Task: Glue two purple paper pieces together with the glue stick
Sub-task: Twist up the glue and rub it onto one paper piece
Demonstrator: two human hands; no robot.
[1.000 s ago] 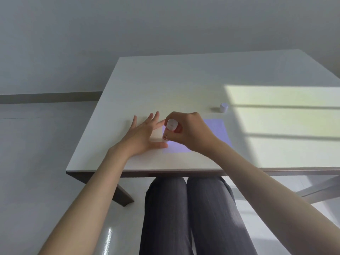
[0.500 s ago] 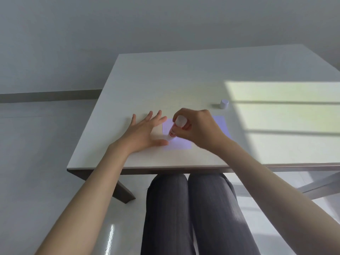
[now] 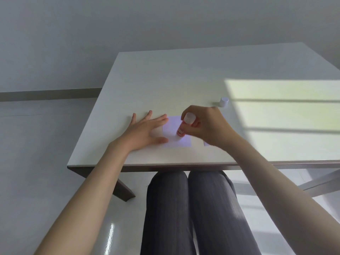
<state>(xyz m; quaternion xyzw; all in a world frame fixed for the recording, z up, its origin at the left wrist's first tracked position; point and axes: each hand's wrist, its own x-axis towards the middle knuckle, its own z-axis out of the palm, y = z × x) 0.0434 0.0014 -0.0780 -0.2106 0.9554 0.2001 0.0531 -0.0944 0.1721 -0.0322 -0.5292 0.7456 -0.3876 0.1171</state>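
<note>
A pale purple paper piece (image 3: 172, 126) lies flat near the table's front edge. My left hand (image 3: 143, 132) rests spread on the table, fingertips and thumb pressing the paper's left side. My right hand (image 3: 207, 126) grips a red glue stick (image 3: 182, 128) with a white end, tilted, its lower tip touching the paper's middle. A sliver of a second purple piece (image 3: 207, 143) shows under my right wrist; the remainder is hidden. The white glue cap (image 3: 224, 102) stands apart at the back right.
The white table (image 3: 184, 80) has a bright sunlit patch (image 3: 287, 115) on its right side. Its front edge runs just above my knees (image 3: 187, 181). A table leg (image 3: 123, 190) slants down at the left.
My right hand moved right and slightly forward, dragging the glue stick across the paper toward its middle. More of the left paper is uncovered. My left hand stayed put.
</note>
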